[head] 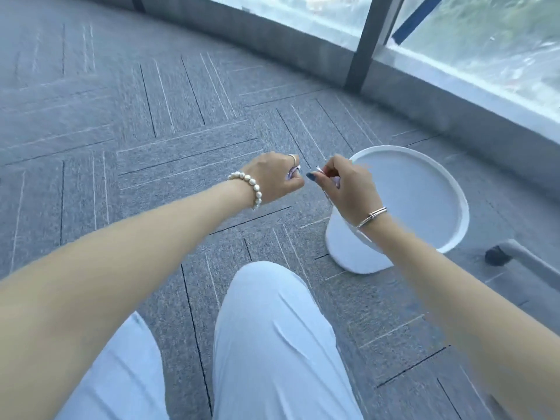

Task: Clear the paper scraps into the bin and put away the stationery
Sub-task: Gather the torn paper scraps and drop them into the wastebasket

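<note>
A round white bin (424, 189) stands on the carpet at the right, its inside looking bare. My left hand (274, 177), with a pearl bracelet on the wrist, is closed around small pale paper scraps (292, 172), just left of the bin. My right hand (348, 186), with a silver bangle, hovers over the bin's near left rim and pinches a small white paper scrap (319, 169) between thumb and fingers. The two hands are close together, almost touching. The frame is blurred.
Grey carpet tiles with line patterns cover the floor. A low grey sill and large windows (454, 34) curve along the back right. A chair caster and leg (497, 256) sit just right of the bin. My legs in white trousers (272, 344) fill the bottom.
</note>
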Demonstrator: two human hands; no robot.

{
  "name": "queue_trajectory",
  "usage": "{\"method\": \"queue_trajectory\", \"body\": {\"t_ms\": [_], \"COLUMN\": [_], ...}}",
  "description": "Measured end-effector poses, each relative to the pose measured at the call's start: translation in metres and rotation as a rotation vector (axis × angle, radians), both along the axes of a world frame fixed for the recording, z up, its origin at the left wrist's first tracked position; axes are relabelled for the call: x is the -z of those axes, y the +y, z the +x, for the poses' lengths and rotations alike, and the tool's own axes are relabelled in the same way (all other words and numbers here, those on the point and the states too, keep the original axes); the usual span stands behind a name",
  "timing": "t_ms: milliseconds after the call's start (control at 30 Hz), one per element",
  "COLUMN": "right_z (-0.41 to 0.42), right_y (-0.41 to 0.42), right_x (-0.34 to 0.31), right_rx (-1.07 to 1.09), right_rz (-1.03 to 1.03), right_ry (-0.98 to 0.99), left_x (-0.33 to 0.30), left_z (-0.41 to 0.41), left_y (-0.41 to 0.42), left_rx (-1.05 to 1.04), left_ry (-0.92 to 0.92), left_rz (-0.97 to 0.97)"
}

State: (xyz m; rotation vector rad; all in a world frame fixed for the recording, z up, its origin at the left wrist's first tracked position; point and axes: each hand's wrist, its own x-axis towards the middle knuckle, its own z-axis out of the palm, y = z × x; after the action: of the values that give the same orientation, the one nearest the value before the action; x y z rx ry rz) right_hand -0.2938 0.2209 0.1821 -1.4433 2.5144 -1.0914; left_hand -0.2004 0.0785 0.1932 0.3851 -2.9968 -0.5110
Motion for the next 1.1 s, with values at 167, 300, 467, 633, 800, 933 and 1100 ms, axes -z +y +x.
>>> {"method": "queue_trajectory", "body": {"t_ms": [167,300,467,633,800,933,1100], "right_z": [-0.052,-0.093,-0.121,-0.141,-0.14,-0.131,-0.134], "right_y": [0.04,0.068,0.093,0.1,0.112,0.113,0.112], "right_x": [-0.009,0.004,0.032,0.055,0.066,0.063,0.064], "right_rx": [0.137,0.252,0.381,0.451,0.419,0.454,0.442], "right_rz": [0.038,0.074,0.251,0.452,0.559,0.552,0.637], "right_ry": [0.004,0.026,0.005,-0.026,-0.012,-0.052,-0.033], "left_x": [-0.015,-0.002,0.025,0.059,0.081,0.088,0.086], "left_z": [-0.064,-0.117,-0.154,-0.175,-0.183,-0.184,-0.183], "left_y": [0.04,0.073,0.107,0.117,0.117,0.115,0.111], "left_rx": [0.07,0.113,0.15,0.223,0.248,0.319,0.344], "left_ry": [-0.063,-0.003,-0.003,-0.06,-0.21,-0.246,-0.172], "left_rz": [-0.084,-0.105,0.07,-0.006,-0.006,-0.148,-0.111]}}
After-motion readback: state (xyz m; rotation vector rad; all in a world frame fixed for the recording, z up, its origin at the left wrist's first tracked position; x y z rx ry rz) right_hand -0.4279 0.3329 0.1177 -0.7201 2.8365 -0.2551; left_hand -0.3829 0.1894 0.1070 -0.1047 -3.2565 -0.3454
